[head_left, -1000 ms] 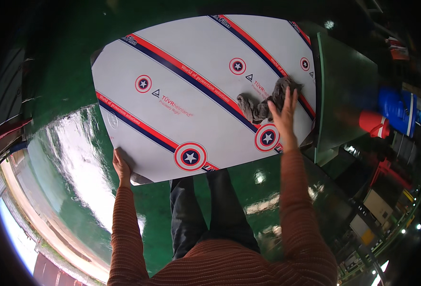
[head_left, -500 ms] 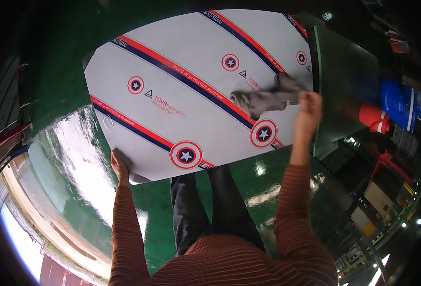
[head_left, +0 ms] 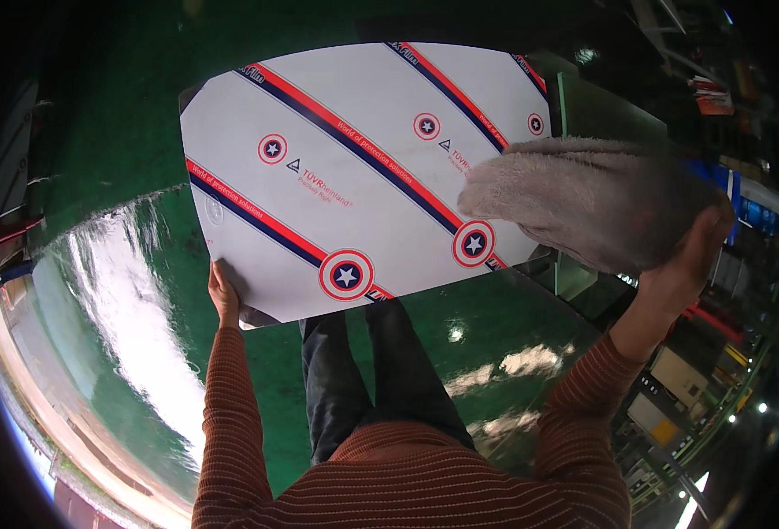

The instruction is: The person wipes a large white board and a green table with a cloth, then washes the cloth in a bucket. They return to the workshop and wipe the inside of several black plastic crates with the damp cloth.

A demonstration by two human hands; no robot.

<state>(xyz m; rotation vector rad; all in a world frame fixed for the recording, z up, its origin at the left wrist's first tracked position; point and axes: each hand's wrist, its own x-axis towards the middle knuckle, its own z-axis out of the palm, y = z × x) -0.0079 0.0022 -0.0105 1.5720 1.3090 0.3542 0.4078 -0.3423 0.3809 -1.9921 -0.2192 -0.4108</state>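
Note:
A large white panel, printed with red and dark blue diagonal stripes and round star emblems, spreads out in front of me. My left hand grips its near left corner, the fingers partly hidden at the edge. Raised to the right, my right hand is closed on a grey fluffy cloth. The cloth is close to the camera, blurred by motion, and covers part of the panel's right side from view. Whether it touches the panel I cannot tell.
Beyond the panel's right end stands a greenish box-like stand. Blue items show past the cloth. The shiny green floor carries bright reflections. Machinery and lights line the right rim.
My right hand has lifted the cloth off the panel, up and to the right, toward the camera. The panel sits slightly shifted in view; my left hand keeps its grip on the corner.

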